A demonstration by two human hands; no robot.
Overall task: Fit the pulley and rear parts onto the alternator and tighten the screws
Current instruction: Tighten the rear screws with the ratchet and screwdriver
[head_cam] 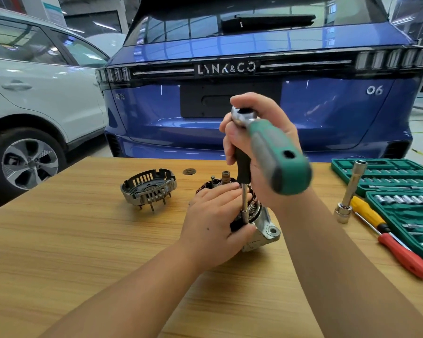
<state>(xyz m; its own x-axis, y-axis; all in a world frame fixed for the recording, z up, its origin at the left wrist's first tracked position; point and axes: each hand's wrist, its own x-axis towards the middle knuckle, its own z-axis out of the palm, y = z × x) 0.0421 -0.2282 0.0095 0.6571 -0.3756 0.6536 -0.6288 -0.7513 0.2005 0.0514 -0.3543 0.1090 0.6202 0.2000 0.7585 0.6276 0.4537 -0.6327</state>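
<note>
The alternator [264, 230], a silver housing with copper windings, stands on the wooden table [83, 240] at the centre. My left hand [213, 228] grips its near side, thumb curled at the front. My right hand [259, 147] holds a green-handled ratchet [279, 154] by its head and the black extension under it. The chrome socket [244, 211] at the extension's tip sits down on the alternator's rim, next to my left fingers. A slotted rear cover [148, 189] lies apart to the left, with its studs pointing down.
A green socket set case [401, 189] lies open at the right edge. Beside it are a long chrome socket wrench [349, 191] and a red-and-yellow screwdriver [391, 237]. A small round disc [189, 171] lies at the table's far edge. A blue car [254, 81] and a white car [34, 93] stand behind.
</note>
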